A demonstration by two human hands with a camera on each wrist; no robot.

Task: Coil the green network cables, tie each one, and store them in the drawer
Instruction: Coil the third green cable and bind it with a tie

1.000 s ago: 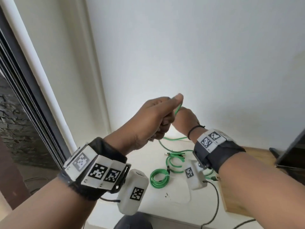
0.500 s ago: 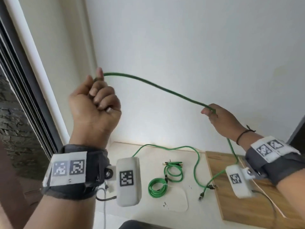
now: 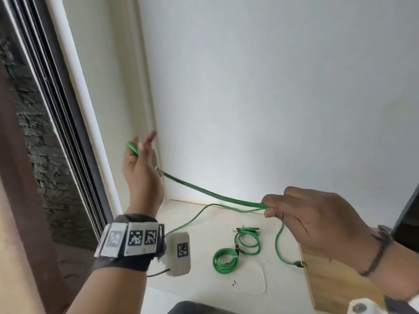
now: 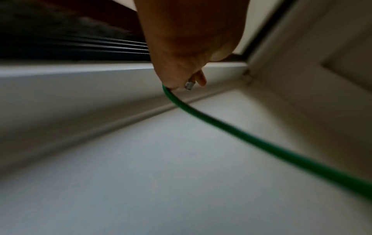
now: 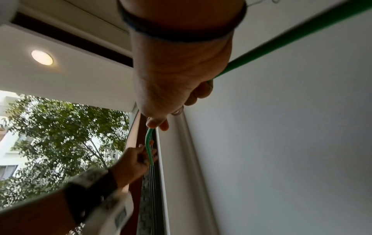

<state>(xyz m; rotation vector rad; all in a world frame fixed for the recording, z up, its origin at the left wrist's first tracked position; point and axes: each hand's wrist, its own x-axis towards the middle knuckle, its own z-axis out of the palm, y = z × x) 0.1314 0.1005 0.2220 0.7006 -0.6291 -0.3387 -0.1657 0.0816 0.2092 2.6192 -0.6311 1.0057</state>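
Coiling is in hand: the left hand (image 3: pixel 141 171) grips the cable (image 3: pixel 210 192) near its plug, the right hand (image 3: pixel 317 219) pinches it above the desk (image 3: pixel 204 288). Next, the hands must meet to form another loop.

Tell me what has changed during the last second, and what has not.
The hands were together; now they are apart. The left hand swung out to the left with the cable end and its fingers have opened; the right hand moved right, still pinching the cable. The two tied coils on the table did not move.
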